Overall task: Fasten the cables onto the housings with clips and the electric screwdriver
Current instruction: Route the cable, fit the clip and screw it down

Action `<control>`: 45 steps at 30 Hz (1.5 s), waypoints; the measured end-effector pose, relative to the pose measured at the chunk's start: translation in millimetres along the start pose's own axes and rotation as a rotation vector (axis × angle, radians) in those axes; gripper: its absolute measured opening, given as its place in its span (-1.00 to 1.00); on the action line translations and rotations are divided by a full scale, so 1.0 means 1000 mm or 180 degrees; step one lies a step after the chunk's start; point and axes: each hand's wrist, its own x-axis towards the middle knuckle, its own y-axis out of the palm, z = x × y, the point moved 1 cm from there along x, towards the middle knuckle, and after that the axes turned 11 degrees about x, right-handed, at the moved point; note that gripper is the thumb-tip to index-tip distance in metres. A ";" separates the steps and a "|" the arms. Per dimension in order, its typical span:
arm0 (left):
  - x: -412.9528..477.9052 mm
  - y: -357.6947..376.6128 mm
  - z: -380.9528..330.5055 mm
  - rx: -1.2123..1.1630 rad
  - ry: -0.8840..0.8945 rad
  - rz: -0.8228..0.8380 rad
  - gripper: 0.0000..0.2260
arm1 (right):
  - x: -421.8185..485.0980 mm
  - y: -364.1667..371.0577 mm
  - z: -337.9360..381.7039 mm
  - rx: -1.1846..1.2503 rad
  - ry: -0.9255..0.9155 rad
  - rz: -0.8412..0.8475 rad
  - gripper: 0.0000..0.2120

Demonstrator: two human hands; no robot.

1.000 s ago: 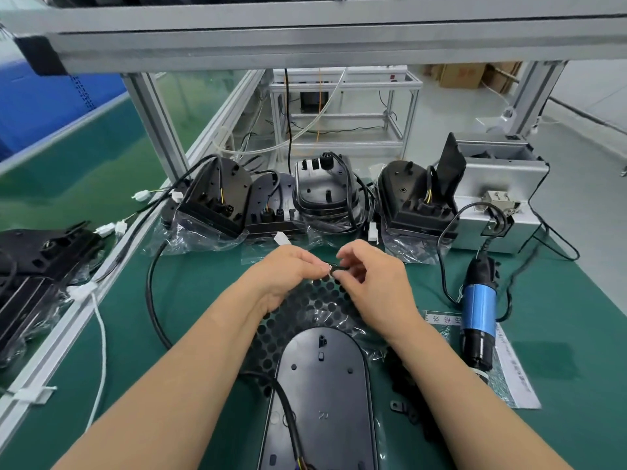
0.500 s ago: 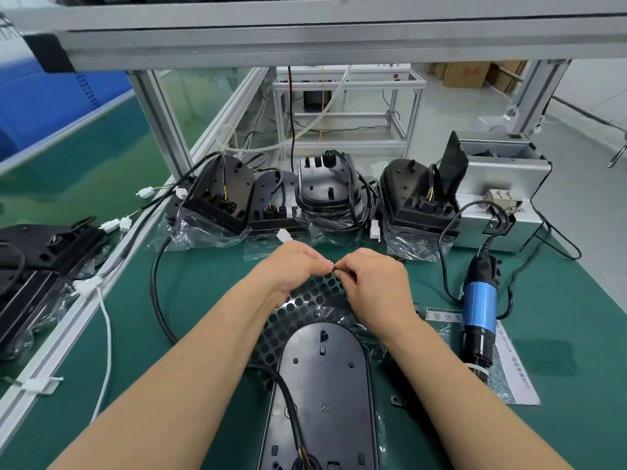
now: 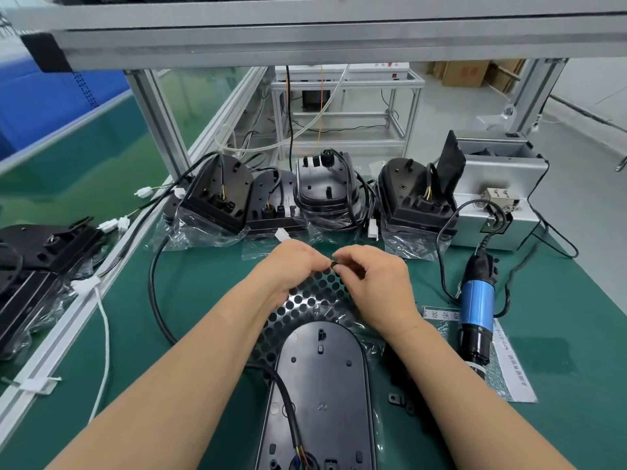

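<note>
A black oval housing [image 3: 322, 385] lies flat in front of me on the green mat, its black cable [image 3: 288, 398] running down into it. Above it my left hand [image 3: 291, 266] and my right hand [image 3: 376, 283] meet, fingertips together, pinching a small black clip [image 3: 334, 265] between them. A blue and black electric screwdriver [image 3: 475, 307] lies on the mat to the right, untouched. Loose black clips [image 3: 402, 401] lie to the right of the housing.
Several black housings in clear bags [image 3: 315, 195] stand in a row at the back. A grey metal box [image 3: 495, 198] sits at the back right. More housings [image 3: 30, 266] lie beyond the aluminium rail [image 3: 88, 300] at left. A black perforated sheet [image 3: 315, 303] lies under my hands.
My fingertips have closed together on the small clip; the hands have stayed in nearly the same place over the housing.
</note>
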 end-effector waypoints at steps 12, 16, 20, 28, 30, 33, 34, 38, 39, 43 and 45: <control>-0.008 0.006 -0.005 0.0101 0.0021 -0.0093 -0.91 | 0.001 -0.005 0.000 -0.0277 0.0107 0.0130 -0.99; -0.008 0.006 -0.006 0.0112 0.0049 -0.0093 -0.86 | 0.002 -0.004 -0.001 -0.0613 -0.0005 0.0452 -0.98; -0.005 0.003 -0.002 0.0217 -0.0030 -0.0138 -0.88 | 0.000 -0.006 0.002 -0.0468 0.0042 0.0510 -0.97; -0.023 -0.020 0.013 0.1795 0.0989 -0.0854 -0.81 | -0.014 -0.031 0.045 0.1211 0.0752 0.1105 -0.83; -0.043 -0.030 0.015 0.1785 0.1341 -0.0516 -0.97 | -0.025 -0.035 0.057 0.1267 0.0780 0.1491 -0.77; -0.076 -0.041 0.023 0.2083 0.1257 0.0393 -0.84 | -0.041 -0.034 0.070 0.1041 0.0677 0.1957 -0.77; -0.086 -0.044 0.028 0.2191 0.1201 0.0536 -0.82 | -0.047 -0.032 0.073 0.0958 0.0611 0.2060 -0.78; -0.122 -0.039 0.046 0.1901 0.0885 0.0770 -0.73 | -0.065 -0.028 0.079 0.0835 0.0550 0.2279 -0.83; -0.129 -0.036 0.051 0.1981 0.0862 0.0711 -0.66 | -0.068 -0.026 0.080 0.0776 0.0571 0.2315 -0.84; -0.142 -0.027 0.064 0.1576 0.0743 0.0555 -0.68 | -0.074 -0.019 0.084 0.0553 0.0635 0.2417 -0.87; -0.147 -0.027 0.068 0.1076 0.0631 0.0714 -0.81 | -0.074 -0.016 0.086 0.0398 0.0672 0.2458 -0.90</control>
